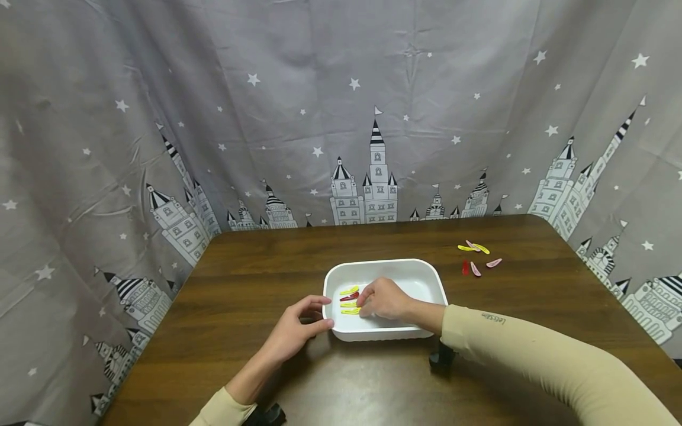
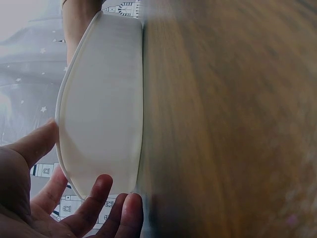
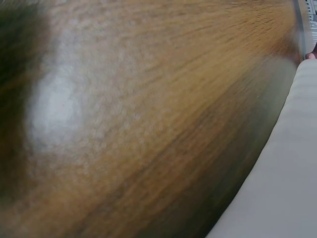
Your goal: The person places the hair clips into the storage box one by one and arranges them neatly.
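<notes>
A white tray [image 1: 386, 336] sits on the table, with several snap hair clips lined up at its left end. A yellow hair clip [image 1: 349, 290] is farthest back, a red hair clip [image 1: 348, 297] in front of it, then two more yellow ones. My right hand [image 1: 386, 299] reaches into the tray and pinches the right end of the nearest yellow hair clip [image 1: 348, 311]; its fingertips partly cover the clips. My left hand [image 1: 295, 328] touches the tray's left end, thumb and fingers spread along the rim and outer wall [image 2: 101, 99]. The right wrist view does not show the fingers' work.
Behind the tray on the right lie loose hair clips: crossed yellow clips [image 1: 481, 249] with a pink one, a red clip [image 1: 465, 267], and two pink clips [image 1: 475, 269]. A grey curtain [image 1: 298, 118] with castles and stars hangs behind the wooden table [image 1: 256, 266].
</notes>
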### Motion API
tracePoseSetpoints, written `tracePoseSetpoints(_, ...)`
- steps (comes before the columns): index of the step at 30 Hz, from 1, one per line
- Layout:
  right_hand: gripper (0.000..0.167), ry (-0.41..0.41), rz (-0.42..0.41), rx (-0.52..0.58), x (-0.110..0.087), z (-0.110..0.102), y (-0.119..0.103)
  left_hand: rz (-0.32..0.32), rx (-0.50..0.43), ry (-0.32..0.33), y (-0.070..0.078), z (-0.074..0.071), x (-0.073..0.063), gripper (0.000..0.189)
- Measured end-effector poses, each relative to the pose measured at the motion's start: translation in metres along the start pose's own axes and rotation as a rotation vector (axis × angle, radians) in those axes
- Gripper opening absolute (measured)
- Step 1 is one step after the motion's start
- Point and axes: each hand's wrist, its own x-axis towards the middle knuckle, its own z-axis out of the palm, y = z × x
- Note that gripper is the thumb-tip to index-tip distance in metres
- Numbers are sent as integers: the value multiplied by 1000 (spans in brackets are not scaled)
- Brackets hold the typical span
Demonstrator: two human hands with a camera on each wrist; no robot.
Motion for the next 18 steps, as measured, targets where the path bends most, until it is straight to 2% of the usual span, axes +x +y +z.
tracePoseSetpoints(11,12,41,-11,27,0,-3,-5,7,3,8,-1,1,-1,39)
tracePoseSetpoints(18,14,79,21,63,-3,-15,-11,7,-4,11,0,1,-1,38)
